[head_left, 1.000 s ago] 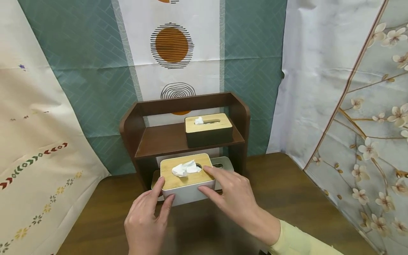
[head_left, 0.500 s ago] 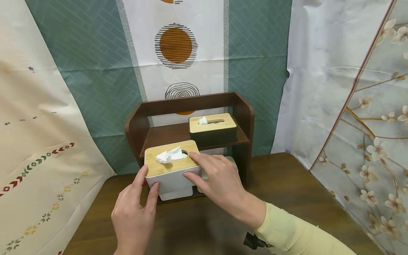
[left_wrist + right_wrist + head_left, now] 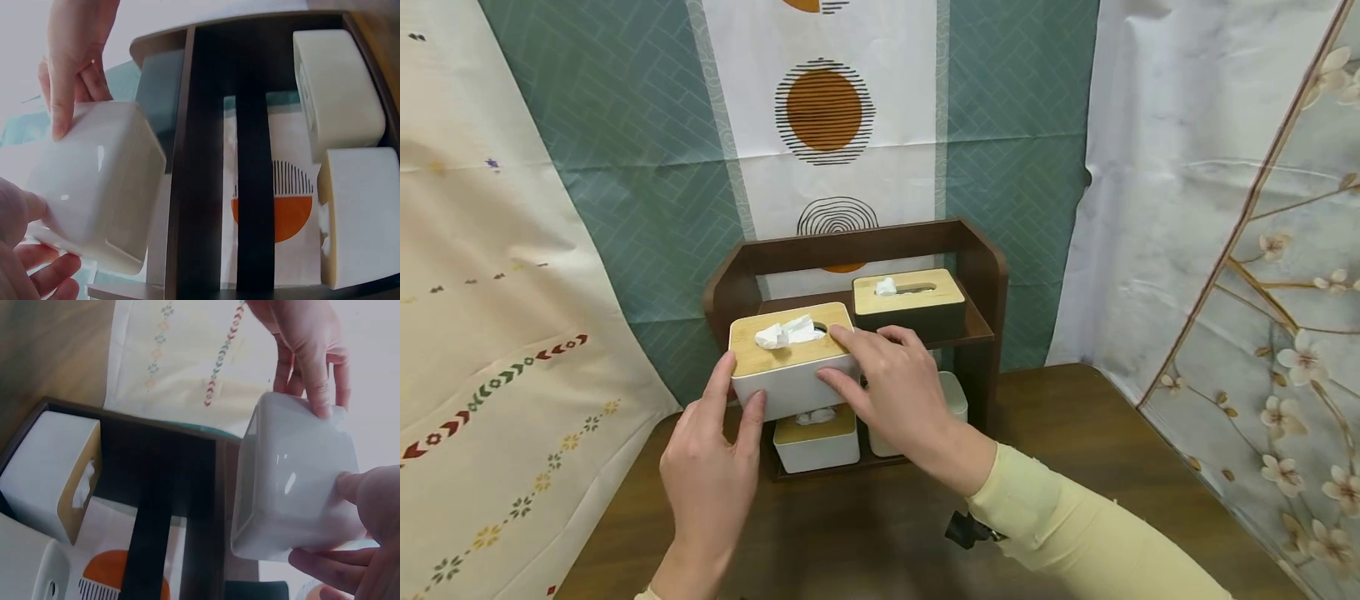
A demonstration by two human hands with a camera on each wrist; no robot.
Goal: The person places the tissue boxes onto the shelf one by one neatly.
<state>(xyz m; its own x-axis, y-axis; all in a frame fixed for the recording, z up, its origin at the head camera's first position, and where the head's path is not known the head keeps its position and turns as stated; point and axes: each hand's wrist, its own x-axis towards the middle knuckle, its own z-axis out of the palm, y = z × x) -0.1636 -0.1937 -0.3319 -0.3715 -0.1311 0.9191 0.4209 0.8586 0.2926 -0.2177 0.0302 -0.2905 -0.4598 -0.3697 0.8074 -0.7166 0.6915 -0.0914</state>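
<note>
Both hands hold a white tissue box (image 3: 796, 385) with a bamboo lid, a crumpled white tissue poking from its slot. My left hand (image 3: 709, 467) grips its left end, thumb on the front wall. At the right end, my right hand (image 3: 901, 396) has its thumb on the front and a fingertip on the lid. In the head view the box overlaps the left part of the brown shelf's upper board (image 3: 977, 329), raised above a second white tissue box (image 3: 817, 446) on the lower level. Both wrist views show the held box (image 3: 100, 181) from below, tilted.
A dark tissue box (image 3: 910, 321) with a bamboo lid stands on the upper board at the right. Below it, a pale green tissue box (image 3: 953, 396) is partly covered by my right hand. The shelf's side panels (image 3: 992, 283) flank these, on a brown wooden table (image 3: 1075, 442).
Both hands have lifted the white tissue box up and to the left, from in front of the lower level to upper-board height. The second white box below has come into view.
</note>
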